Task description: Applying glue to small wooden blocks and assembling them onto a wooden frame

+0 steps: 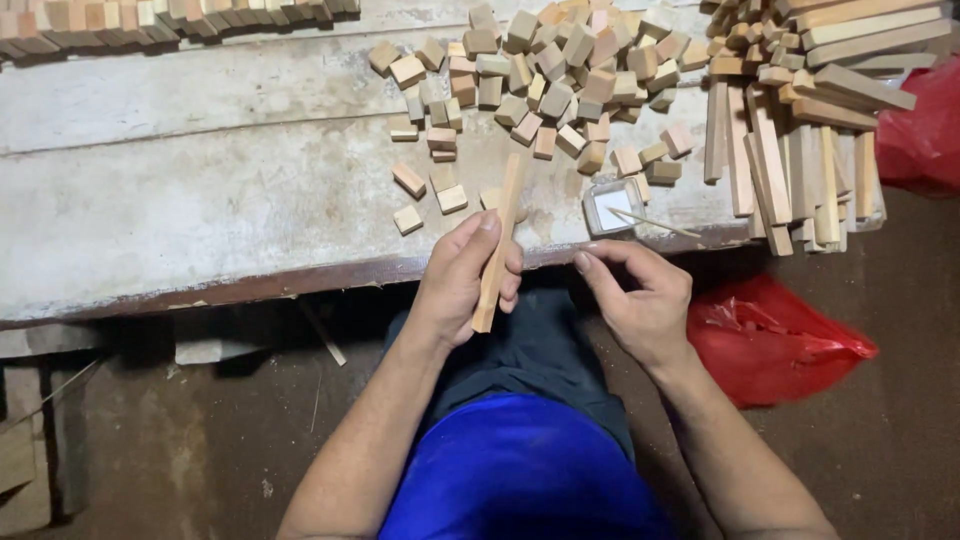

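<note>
My left hand [462, 278] grips a long thin wooden stick [500, 238] that points away from me over the front edge of the pale workbench [200, 200]. My right hand [640, 298] hovers beside it at the bench edge, fingers loosely curled and holding nothing. Just beyond my right hand sits a small square container of white glue [610, 207] with a thin applicator stick [655, 224] resting in it. A heap of small wooden blocks [560, 70] covers the bench behind the stick.
A pile of long wooden sticks [800, 130] lies at the right end of the bench. Red plastic bags sit on the floor at right [770, 335] and at the far right edge [925, 125]. More blocks line the back left [150, 20].
</note>
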